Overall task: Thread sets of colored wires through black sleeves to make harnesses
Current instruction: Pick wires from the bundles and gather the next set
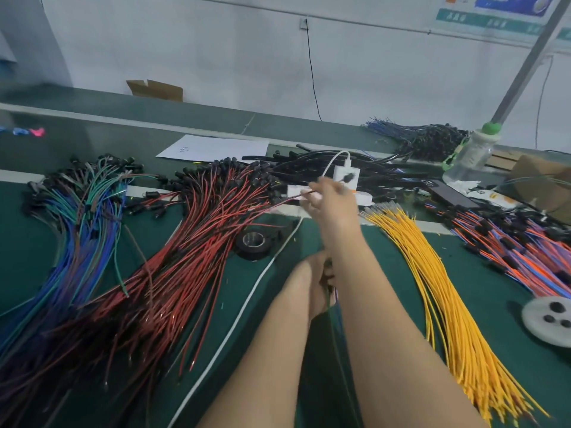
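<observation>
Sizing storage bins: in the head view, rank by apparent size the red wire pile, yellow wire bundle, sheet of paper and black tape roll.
1. red wire pile
2. yellow wire bundle
3. sheet of paper
4. black tape roll
The paper lies farther back, so its rank is unsure.

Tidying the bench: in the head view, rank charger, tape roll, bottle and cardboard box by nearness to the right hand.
1. charger, just beyond the right hand
2. tape roll, lower left
3. bottle, far right
4. cardboard box, back left
</observation>
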Motion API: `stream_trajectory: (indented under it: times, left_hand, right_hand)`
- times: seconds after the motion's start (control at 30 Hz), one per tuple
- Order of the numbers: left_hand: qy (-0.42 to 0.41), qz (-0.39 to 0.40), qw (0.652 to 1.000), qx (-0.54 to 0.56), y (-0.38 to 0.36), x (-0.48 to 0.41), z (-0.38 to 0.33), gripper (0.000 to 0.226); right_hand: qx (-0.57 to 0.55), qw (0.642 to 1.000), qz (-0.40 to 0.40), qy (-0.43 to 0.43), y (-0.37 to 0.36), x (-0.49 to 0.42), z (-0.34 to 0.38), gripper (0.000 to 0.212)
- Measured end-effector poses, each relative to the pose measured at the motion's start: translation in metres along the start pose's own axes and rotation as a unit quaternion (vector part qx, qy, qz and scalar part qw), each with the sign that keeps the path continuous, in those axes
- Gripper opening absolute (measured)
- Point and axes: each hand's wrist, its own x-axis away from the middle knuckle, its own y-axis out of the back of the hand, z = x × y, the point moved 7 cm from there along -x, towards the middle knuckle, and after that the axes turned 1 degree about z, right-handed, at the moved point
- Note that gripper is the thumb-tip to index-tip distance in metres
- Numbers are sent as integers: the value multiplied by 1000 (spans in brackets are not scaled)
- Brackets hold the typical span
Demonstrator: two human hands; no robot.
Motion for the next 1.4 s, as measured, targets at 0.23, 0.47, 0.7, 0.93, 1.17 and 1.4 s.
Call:
stream_trajectory:
  times: [0.23,0.47,0.7,0.93,1.17,1.4]
  left_hand:
    - [54,130,975,172,-22,11,6,29]
    - [-5,102,993,56,-33,19,12,31]
    - [-80,57,985,-144,-34,29,8,30]
    - [-113,48,992,18,-19,23,-11,26]
    - [-92,42,994,43,-13,18,-9,22]
    - [-119,29,992,16,-20,19,-7,15]
  right_hand:
    - [-476,872,113,13,82,29,85,39]
    - [26,998,-51,41,114,35,36,30]
    - [402,910,-52,92,100,28,-14,22]
    - [649,738,-179,-50,172,25,-9,39]
    - [614,766,-182,-50,181,22,-8,12]
    - [494,860,-103,82,132,39,16,12]
